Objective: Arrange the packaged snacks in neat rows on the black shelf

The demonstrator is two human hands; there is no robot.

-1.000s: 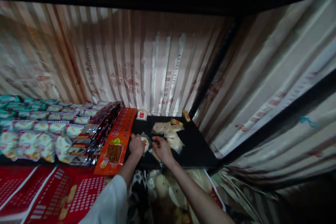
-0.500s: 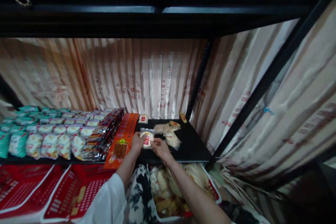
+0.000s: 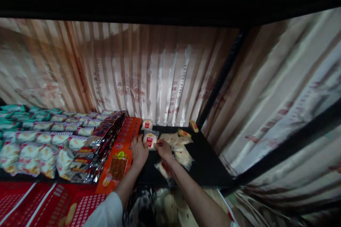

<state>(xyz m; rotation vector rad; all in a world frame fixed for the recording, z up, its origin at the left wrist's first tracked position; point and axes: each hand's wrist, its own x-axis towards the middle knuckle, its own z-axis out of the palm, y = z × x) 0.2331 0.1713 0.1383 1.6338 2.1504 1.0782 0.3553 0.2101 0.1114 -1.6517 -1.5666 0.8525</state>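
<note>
A round, pale pastry in a clear wrapper [image 3: 151, 140] with a red label lies on the black shelf, close behind a similar wrapped pastry [image 3: 147, 125]. My right hand [image 3: 163, 149] pinches its right edge between thumb and fingers. On the other side, my left hand [image 3: 140, 151] has its fingers stretched out beside the wrapper, over the edge of an orange snack bag [image 3: 119, 158]. Another wrapped piece [image 3: 164, 169] is partly hidden beneath my right forearm. Several loose flat packets [image 3: 183, 154] rest just to the right.
Rows of white and teal packets [image 3: 29, 152] and dark foil packs [image 3: 106, 138] fill the shelf's left side. Red baskets [image 3: 87, 209] stand below. A black post [image 3: 223, 78] rises at the back right, before pleated sheeting [image 3: 149, 71]. The upper shelf's dark underside hangs overhead.
The view has come lower and closer to the shelf. The pastry now sits farther back, near the similar one. My left hand has loosened from it and its fingers have spread; the right still pinches.
</note>
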